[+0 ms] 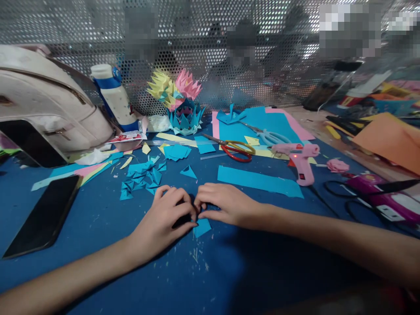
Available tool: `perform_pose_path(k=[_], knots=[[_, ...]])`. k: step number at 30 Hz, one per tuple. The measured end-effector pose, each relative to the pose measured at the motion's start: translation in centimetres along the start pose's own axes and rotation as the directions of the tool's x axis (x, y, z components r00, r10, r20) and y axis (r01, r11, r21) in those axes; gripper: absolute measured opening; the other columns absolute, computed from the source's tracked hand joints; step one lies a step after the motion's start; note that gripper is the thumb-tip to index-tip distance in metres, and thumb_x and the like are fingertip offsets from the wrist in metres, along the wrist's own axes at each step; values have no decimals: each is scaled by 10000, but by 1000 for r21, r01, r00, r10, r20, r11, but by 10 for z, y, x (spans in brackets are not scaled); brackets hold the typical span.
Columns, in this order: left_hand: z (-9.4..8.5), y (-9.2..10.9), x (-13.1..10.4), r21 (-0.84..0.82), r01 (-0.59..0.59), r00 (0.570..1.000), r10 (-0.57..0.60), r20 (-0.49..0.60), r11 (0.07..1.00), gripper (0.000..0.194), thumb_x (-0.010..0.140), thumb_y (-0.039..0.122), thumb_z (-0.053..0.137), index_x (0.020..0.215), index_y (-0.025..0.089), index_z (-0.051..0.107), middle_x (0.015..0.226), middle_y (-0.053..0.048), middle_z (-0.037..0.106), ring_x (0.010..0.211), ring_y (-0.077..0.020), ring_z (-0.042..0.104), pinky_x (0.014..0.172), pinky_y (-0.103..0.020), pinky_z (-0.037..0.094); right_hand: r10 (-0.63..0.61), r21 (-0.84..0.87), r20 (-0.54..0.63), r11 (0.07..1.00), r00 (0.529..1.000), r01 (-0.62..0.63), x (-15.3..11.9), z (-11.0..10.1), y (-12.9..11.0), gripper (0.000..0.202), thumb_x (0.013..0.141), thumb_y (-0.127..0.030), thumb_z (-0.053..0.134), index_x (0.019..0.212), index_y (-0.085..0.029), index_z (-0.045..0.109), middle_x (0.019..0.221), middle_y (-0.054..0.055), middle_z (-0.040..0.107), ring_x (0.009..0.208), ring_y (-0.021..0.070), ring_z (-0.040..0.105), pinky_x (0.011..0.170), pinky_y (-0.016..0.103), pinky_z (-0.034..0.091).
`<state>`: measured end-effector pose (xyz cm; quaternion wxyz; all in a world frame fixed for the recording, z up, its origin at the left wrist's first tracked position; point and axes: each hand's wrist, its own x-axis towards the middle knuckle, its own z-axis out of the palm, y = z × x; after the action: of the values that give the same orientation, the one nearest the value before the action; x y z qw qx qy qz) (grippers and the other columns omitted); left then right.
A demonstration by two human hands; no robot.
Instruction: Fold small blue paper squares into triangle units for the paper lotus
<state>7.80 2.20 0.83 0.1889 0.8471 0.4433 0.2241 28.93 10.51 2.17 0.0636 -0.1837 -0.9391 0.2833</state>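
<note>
A small blue paper piece lies on the dark blue table, under the fingertips of both hands. My left hand is closed on its left edge, thumb and fingers bent together. From the right, my right hand meets it, its fingertips curled at the paper's upper edge. Just beyond the hands lies a single folded blue triangle. A pile of folded blue pieces sits to the left, with flat blue squares behind it. A long blue strip lies to the right.
Red-and-yellow-handled scissors, light-blue-handled scissors and a pink glue gun lie beyond the strip. A paper flower pot and bottle stand behind. Phones and a bag are left; a purple power strip is right.
</note>
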Motion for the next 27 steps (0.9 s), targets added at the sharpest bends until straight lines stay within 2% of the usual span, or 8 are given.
perform_pose_path(k=[5,11,16,18,23,27], knots=[[-1,1,0,2,50,998,-51,30,999,129,920,252,687,983,229,577,966,14,587,937,-179,546,983,-399,235,46,21,44,999,998,-47,-1,-2,-3,132,905,-293,682,889,-180,616,924,11,631,906,162,569,769,265,406],[0,8,-1,-38,96,993,-93,69,995,140,879,231,729,876,221,590,902,38,594,892,-164,554,958,-373,249,49,95,84,994,995,-57,-3,-2,-9,93,911,-241,667,848,-185,628,868,-5,617,880,149,549,738,251,386],[-2,5,0,-66,121,993,-120,19,990,128,910,223,665,815,215,580,857,54,613,845,-144,558,970,-376,243,105,190,50,975,993,-113,-2,-3,-8,31,892,-156,638,885,-184,626,879,-16,613,818,118,547,697,231,381],[-3,2,2,-68,122,992,-123,-10,990,138,940,251,623,816,212,576,820,61,615,813,-139,554,972,-385,243,116,172,47,977,992,-123,-1,-4,-7,29,884,-172,651,880,-184,625,855,-20,611,798,117,544,681,234,372],[-2,-4,4,-77,109,993,-112,-33,991,157,963,271,587,817,213,593,718,75,604,724,-128,535,971,-394,264,46,74,26,996,999,-47,0,-2,-3,143,891,-312,698,874,-185,634,786,-31,594,780,122,537,729,256,370],[-2,-5,3,-90,103,994,-106,-25,991,167,955,295,622,813,213,588,746,71,629,737,-132,544,969,-387,262,24,51,-3,998,1000,-24,1,2,0,103,870,-233,718,843,-182,633,767,-38,589,756,112,532,710,247,357]])
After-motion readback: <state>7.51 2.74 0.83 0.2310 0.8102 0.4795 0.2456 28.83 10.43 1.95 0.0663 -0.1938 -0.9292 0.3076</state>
